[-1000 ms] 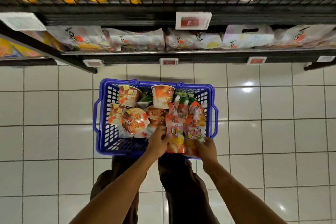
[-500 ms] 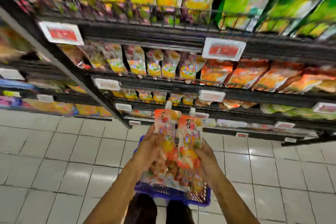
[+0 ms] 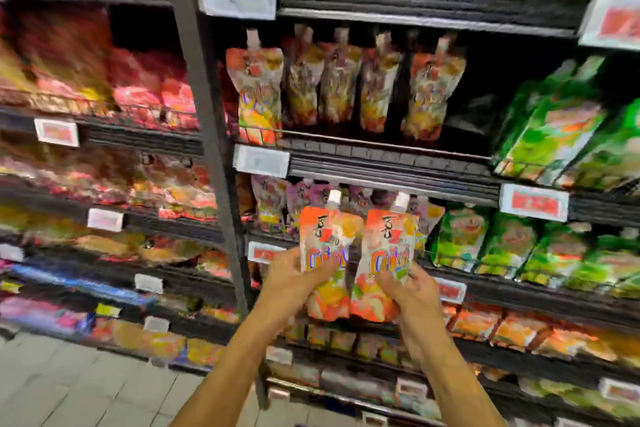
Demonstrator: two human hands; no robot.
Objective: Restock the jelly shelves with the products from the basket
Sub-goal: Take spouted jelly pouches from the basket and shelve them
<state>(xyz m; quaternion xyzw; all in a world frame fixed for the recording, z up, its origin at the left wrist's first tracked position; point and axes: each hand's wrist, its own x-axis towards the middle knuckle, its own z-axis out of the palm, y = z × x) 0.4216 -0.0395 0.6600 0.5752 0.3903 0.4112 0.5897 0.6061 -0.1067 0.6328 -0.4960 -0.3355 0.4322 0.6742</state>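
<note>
The left hand [image 3: 298,279] grips the left pouch [image 3: 323,239] at mid-height, fingers curled round its edge. The right hand [image 3: 408,291] grips the right pouch [image 3: 388,246] at its lower side. Both pouches are upright, side by side, white caps up, in front of the shelves. A row of similar pouches [image 3: 346,87] stands on the shelf [image 3: 381,163] above, with green packs [image 3: 554,135] to its right.
</note>
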